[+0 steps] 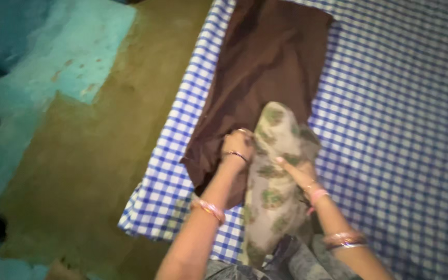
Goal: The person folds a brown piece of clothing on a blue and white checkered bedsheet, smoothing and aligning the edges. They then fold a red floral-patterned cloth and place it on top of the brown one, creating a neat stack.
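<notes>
Brown cloth (265, 67): laid flat lengthwise on the checked sheet, upper end near the top of the view, lower end under both hands; a few soft creases, lower left corner close to the sheet's edge.
Printed fabric (273, 181): pale beige with green blotches, bunched into an upright, rounded hump; sits on the lower end of the brown cloth and trails down toward the bottom of the view.
Left hand (238, 147): fingers curled, pressed against the left flank of the printed fabric where it meets the brown cloth; appears to grip cloth there, but which layer cannot be told from the blur. Thin bangle at the wrist, a wider pink and gold one further up the forearm.
Right hand (297, 173): laid against the right flank of the printed fabric, fingers stretched upward along it, not seen closed round it. Pink band at the wrist, metallic bangles further up the forearm.
Hands relative to each other: apart, one on each side of the hump, fabric between them.
Checked sheet (390, 103): blue and white squares, covers the whole right part of the view, left edge running diagonally.
Floor (94, 155): olive-brown, left of the sheet.
Wall patch (53, 57): turquoise, upper left, worn paint.
Grey garment (307, 262): bottom edge, between the forearms, partly cut off.
</notes>
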